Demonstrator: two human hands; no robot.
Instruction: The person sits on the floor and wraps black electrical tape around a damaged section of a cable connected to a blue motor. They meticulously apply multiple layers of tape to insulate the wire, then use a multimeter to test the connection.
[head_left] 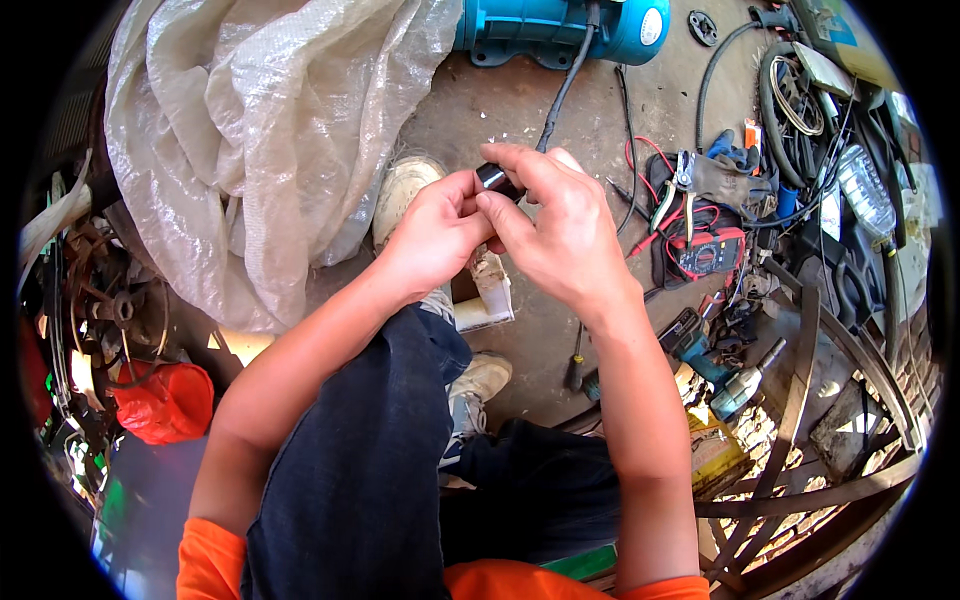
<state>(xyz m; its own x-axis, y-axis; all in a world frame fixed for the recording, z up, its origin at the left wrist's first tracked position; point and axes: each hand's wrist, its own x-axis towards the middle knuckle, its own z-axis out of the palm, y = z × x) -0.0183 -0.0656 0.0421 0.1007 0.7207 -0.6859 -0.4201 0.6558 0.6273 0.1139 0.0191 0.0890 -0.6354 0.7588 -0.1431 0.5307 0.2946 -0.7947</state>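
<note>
Head view: left hand [435, 232] and right hand [565, 225] pinching black cylinder [490, 177] at twelve o'clock; blue motor [525, 28] lying beyond, toward one; handling looking unfinished, remaining steps not showing.

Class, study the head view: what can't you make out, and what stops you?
All in the head view:
Black cylindrical piece: one end hidden by the fingers of the right hand.
Dark cable: its lower end disappears behind the right hand.
Blue machine: top cut off by the upper edge.
Pale plastic sheet: covers whatever lies beneath.
Multimeter: display too small to read.
</note>
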